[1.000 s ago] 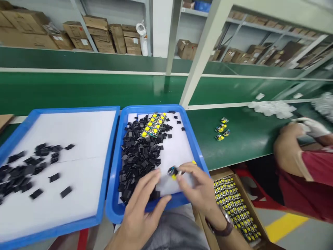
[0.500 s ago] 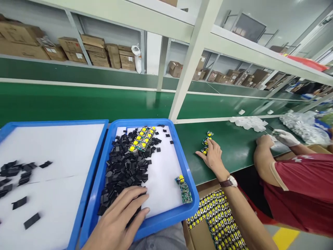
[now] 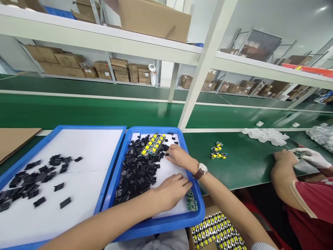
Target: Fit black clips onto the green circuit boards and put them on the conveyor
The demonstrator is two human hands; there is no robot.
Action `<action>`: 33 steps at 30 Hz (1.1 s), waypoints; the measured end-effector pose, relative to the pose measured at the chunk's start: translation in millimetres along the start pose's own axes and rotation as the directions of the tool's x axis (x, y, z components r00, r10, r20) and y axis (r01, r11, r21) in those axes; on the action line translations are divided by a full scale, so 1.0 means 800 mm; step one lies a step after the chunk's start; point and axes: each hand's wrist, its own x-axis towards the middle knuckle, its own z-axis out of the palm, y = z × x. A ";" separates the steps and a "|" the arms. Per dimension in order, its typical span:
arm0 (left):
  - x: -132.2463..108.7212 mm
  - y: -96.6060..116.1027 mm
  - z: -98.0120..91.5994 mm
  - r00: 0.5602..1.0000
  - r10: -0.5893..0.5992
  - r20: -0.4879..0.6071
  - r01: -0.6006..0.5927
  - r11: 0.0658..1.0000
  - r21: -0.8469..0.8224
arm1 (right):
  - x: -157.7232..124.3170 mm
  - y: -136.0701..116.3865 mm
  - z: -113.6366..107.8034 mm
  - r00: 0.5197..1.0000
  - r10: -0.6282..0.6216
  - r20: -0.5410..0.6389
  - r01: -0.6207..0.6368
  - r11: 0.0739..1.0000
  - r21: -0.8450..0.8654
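My left hand [image 3: 173, 191] reaches across the blue tray [image 3: 201, 211], its fingers bent down over the upper end of a small green circuit board [image 3: 191, 202]. The fingers hide that end of the board. Just above, my right hand [image 3: 180, 157] is inside the same tray with curled fingers, tips down beside the heap of black pieces [image 3: 136, 173]. What lies under those fingertips is too small to make out. Circuit boards with yellow parts [image 3: 154, 144] rest on top of the heap. More yellow-topped boards [image 3: 218, 151] lie on the green bench right of the tray.
At left, a second blue-rimmed tray [image 3: 110, 173] holds scattered black pieces. Below the bench edge stands a carton of yellow-topped boards [image 3: 217, 231]. A co-worker in a red shirt [image 3: 313, 198] works at right. A white post [image 3: 196, 80] rises behind the tray.
My right hand has moved left from the boards on the bench into the tray. My left hand has gone from the black heap rightward to the board in the tray. The view has shifted left.
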 end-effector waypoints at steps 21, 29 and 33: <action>-0.163 0.054 0.003 0.864 -0.426 -0.267 0.274 0.845 -0.459 | -0.069 -0.035 -0.009 0.997 0.011 0.074 -0.026 0.977 0.211; -0.177 0.058 0.012 0.727 -0.604 -0.327 0.244 0.672 -0.699 | -0.069 -0.047 0.009 0.997 0.073 0.014 -0.075 0.974 0.216; -0.181 0.054 0.019 0.649 -0.740 -0.177 0.150 0.353 -0.923 | -0.088 -0.071 -0.010 0.990 0.139 -0.038 -0.120 0.939 0.321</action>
